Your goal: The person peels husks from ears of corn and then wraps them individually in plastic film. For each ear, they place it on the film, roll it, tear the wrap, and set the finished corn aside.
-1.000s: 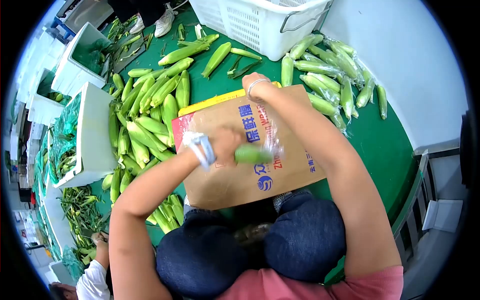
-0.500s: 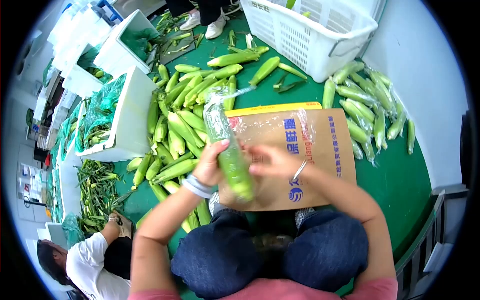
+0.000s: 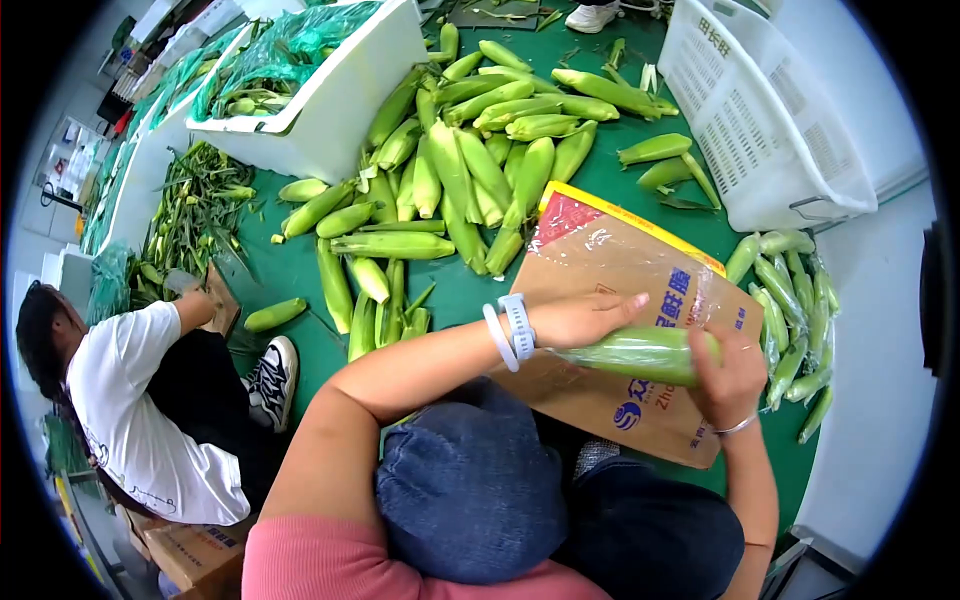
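Observation:
An ear of corn (image 3: 640, 357), green-husked and with clear film around it, lies crosswise above a cardboard box (image 3: 570, 265) by my knees. My right hand (image 3: 730, 372) grips its right end. Fingers extended and flat, my left hand (image 3: 588, 320) rests along the ear's upper left side. Clear film (image 3: 600, 238) also lies on the box's printed top. A pile of unwrapped corn ears (image 3: 455, 170) spreads beyond the box, and several film-wrapped ears (image 3: 795, 320) lie to its right.
A white plastic crate (image 3: 755, 125) stands at the back right. White foam boxes (image 3: 330, 120) with green plastic line the left. A person (image 3: 160, 390) crouches at lower left beside husk scraps (image 3: 190, 220). Another person's shoe (image 3: 592, 17) shows at the top.
My view has turned, shifting the scene. The ear has gone from nearly upright to crosswise. My right hand now grips its right end; my left hand has gone from gripping to lying flat.

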`<state>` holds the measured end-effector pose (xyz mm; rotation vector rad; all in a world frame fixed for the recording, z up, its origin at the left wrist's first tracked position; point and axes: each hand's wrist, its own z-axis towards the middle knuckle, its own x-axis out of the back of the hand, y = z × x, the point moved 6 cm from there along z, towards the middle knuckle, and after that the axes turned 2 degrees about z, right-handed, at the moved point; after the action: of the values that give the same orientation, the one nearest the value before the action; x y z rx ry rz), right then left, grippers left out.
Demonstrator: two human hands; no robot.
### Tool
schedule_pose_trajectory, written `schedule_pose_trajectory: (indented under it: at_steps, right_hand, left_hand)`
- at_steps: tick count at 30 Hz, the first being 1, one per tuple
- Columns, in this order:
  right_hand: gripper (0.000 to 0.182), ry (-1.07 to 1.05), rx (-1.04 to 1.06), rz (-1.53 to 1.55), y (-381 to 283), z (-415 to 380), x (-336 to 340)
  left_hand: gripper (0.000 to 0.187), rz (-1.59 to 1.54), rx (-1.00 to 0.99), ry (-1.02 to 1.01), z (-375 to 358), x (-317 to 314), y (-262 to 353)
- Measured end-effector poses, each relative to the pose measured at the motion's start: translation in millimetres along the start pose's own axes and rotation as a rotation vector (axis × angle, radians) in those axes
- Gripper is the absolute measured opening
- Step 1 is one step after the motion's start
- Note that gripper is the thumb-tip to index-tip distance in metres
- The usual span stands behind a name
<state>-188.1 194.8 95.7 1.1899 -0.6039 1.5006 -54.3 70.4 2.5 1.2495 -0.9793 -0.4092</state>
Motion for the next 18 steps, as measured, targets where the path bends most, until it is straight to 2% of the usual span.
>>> schedule_pose_trajectory:
  at_steps: [1, 2, 3, 4, 5, 6, 7, 8, 9, 10, 11, 12, 14, 15, 16, 17, 18]
  right_hand:
    - [0.049, -0.005, 0.002, 0.006, 11.8, -9.9, -4.1]
    - [0.048, -0.066, -0.210, 0.162, 37.9, -25.4, -11.9]
    - [0.047, -0.124, -0.424, 0.314, 64.7, -42.2, -20.7]
    - [0.045, -0.186, -0.696, 0.345, 94.2, -59.3, -23.4]
    - [0.045, -0.247, -0.970, 0.369, 124.1, -83.4, -23.8]
    - [0.046, -0.189, -1.041, 0.294, 156.2, -112.0, -23.8]
    - [0.048, -0.163, -1.067, 0.316, 198.0, -148.8, -33.5]
    - [0.055, -0.405, -1.419, 0.354, 240.7, -189.0, -48.4]
    - [0.058, -0.269, -1.533, 0.378, 281.7, -230.7, -61.0]
    - [0.066, -0.041, -1.606, 0.559, 310.5, -263.5, -72.0]
    - [0.068, 0.086, -1.697, 0.681, 335.2, -298.5, -88.0]
    - [0.071, 0.324, -1.739, 0.791, 350.7, -327.7, -107.9]
    - [0.062, -0.219, -1.475, 0.461, 342.8, -317.1, -135.3]
    - [0.053, -0.087, -1.357, 0.499, 292.7, -270.8, -123.6]
    - [0.048, -0.173, -1.161, 0.370, 244.9, -216.5, -100.2]
    - [0.043, -0.085, -1.141, 0.387, 197.5, -173.1, -76.5]
    - [0.033, -0.113, -1.061, 0.378, 169.7, -147.5, -66.5]
  left_hand:
    - [0.063, -0.234, 0.178, -0.091, -2.9, 3.8, -7.3]
    - [0.063, -0.469, 0.354, -0.185, -7.2, 7.0, -15.6]
    - [0.054, -0.590, 0.456, -0.012, -9.0, 36.3, -44.1]
    - [0.037, -0.268, 0.217, 0.331, -15.4, 83.3, -82.8]
    - [0.022, 0.420, 0.213, 0.706, -36.6, 129.3, -96.2]
    - [0.020, 0.675, 0.366, 0.734, -54.8, 156.5, -141.2]
    - [0.027, 0.916, 0.365, 0.552, -72.9, 171.0, -187.6]
    - [0.030, 1.148, 0.596, 0.349, -90.5, 175.7, -212.6]
    - [0.038, 1.274, 0.613, 0.231, -102.1, 177.7, -226.9]
    - [0.046, 1.401, 0.614, 0.106, -110.0, 179.2, -241.1]
    - [0.052, 1.428, 0.530, 0.122, -116.6, 183.0, -259.8]
    - [0.058, 1.450, 0.423, 0.133, -115.6, 186.6, -271.0]
    - [0.072, 1.312, 0.500, 0.014, -113.1, 194.8, -273.8]
    - [0.072, 1.279, 0.598, -0.052, -112.5, 199.1, -262.0]
    - [0.071, 1.271, 0.606, -0.067, -112.2, 205.9, -253.6]
    - [0.068, 1.141, 0.613, 0.081, -111.3, 209.9, -222.6]
    - [0.064, 1.006, 0.625, 0.218, -111.9, 216.5, -194.9]
